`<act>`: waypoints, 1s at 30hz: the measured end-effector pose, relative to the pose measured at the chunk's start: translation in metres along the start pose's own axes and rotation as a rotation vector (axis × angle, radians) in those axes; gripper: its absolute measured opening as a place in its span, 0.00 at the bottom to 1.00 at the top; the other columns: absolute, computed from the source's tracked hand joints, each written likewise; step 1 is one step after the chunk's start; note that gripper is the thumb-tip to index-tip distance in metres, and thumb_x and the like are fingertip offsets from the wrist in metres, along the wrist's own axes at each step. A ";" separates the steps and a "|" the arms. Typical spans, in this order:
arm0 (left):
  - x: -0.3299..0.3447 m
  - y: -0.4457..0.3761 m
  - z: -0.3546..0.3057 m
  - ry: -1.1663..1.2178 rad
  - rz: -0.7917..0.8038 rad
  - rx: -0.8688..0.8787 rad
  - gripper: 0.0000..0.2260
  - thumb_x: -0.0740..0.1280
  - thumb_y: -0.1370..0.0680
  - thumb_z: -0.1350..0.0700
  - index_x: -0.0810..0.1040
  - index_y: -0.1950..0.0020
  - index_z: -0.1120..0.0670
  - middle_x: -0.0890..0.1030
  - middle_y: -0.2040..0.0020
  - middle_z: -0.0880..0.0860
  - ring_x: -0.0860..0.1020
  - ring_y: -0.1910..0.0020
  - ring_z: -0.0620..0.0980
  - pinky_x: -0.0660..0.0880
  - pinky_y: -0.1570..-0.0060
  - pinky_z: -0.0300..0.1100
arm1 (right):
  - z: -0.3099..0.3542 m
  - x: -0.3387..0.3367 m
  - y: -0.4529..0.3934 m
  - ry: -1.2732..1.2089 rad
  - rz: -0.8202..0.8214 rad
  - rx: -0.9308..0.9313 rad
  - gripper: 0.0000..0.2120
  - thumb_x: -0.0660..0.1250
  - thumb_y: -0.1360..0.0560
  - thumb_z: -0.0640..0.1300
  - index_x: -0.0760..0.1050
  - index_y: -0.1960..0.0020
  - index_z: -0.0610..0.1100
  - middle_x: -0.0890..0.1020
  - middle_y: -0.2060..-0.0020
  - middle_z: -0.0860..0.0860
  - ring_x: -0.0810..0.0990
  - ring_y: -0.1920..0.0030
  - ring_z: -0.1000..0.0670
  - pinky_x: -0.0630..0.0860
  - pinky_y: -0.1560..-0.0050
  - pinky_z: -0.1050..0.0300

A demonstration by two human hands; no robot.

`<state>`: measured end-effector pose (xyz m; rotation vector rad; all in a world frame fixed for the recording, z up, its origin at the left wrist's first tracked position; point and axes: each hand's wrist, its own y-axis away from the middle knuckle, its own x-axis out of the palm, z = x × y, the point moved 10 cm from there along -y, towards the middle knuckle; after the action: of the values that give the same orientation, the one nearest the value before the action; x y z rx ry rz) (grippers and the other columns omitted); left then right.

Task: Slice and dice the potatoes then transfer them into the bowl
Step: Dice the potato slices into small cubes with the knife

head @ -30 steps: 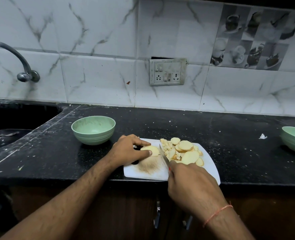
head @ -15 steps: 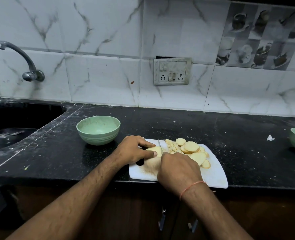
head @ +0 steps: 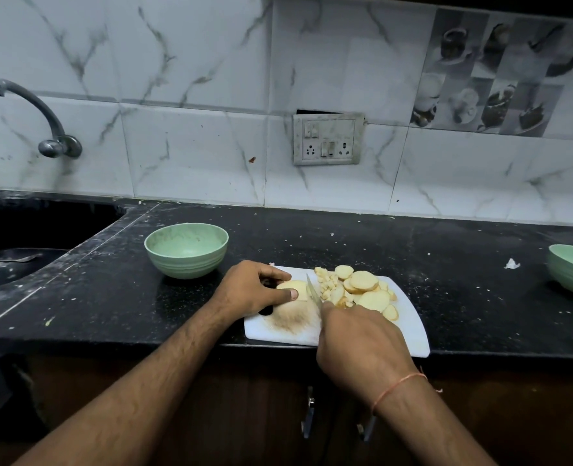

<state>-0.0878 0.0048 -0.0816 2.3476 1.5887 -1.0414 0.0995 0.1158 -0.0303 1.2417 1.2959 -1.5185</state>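
Black stone counter (head: 312,243) is running across the middle of the frame, sink at far left w/ a tap (head: 39,119) in the upper left, marble-look tiles and a switch/socket plate (head: 327,138) behind. White cutting board (head: 409,327) is sitting at the counter's front edge, centre-right. Green bowl (head: 186,249) is standing just left of and behind the board, looking empty; a 2nd green bowl (head: 572,274) is peeking in at the right edge.

Left hand (head: 251,289) is curling over a potato piece (head: 293,288) at the board's left-centre, thumb pressing its front, holding it down. Right hand (head: 362,344) is gripping a knife (head: 313,290), handle hidden in the fist, blade sitting right against the potato's cut face.

On the board's right half, a heap of round slices (head: 364,281) and small diced bits (head: 327,284) is piling up.

Progress, approx: slicing looks mostly done, dicing only partly, since many rounds are lying whole. Nothing's in the bowl yet, so the transfer isn't started.
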 end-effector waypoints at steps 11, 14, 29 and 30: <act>0.001 0.003 -0.004 0.001 0.009 -0.014 0.16 0.84 0.31 0.44 0.89 0.45 0.43 0.85 0.57 0.41 0.82 0.66 0.35 0.74 0.62 0.30 | 0.026 0.005 -0.035 0.016 0.069 0.003 0.14 0.58 0.19 0.44 0.76 0.37 0.48 0.81 0.42 0.47 0.79 0.41 0.44 0.68 0.53 0.53; 0.001 0.003 -0.005 -0.031 -0.001 0.004 0.15 0.83 0.30 0.44 0.89 0.45 0.44 0.86 0.57 0.38 0.82 0.64 0.33 0.75 0.58 0.32 | 0.035 0.009 -0.037 0.048 0.105 -0.011 0.16 0.58 0.19 0.44 0.75 0.32 0.47 0.81 0.41 0.48 0.79 0.39 0.44 0.68 0.52 0.53; -0.003 0.011 -0.002 -0.054 0.026 -0.045 0.13 0.80 0.27 0.42 0.89 0.44 0.40 0.87 0.55 0.36 0.81 0.63 0.29 0.77 0.50 0.34 | 0.008 -0.010 0.001 -0.013 0.052 -0.001 0.12 0.59 0.22 0.44 0.77 0.43 0.48 0.82 0.48 0.47 0.80 0.46 0.42 0.68 0.56 0.53; -0.003 0.011 -0.002 -0.054 0.032 -0.045 0.13 0.80 0.27 0.42 0.88 0.44 0.40 0.87 0.54 0.36 0.81 0.64 0.29 0.78 0.48 0.34 | 0.009 -0.011 -0.002 -0.020 0.048 0.004 0.12 0.59 0.22 0.44 0.77 0.43 0.48 0.82 0.48 0.47 0.80 0.46 0.42 0.68 0.56 0.53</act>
<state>-0.0783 -0.0016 -0.0810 2.2879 1.5347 -1.0418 0.0985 0.1068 -0.0186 1.2485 1.2417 -1.4969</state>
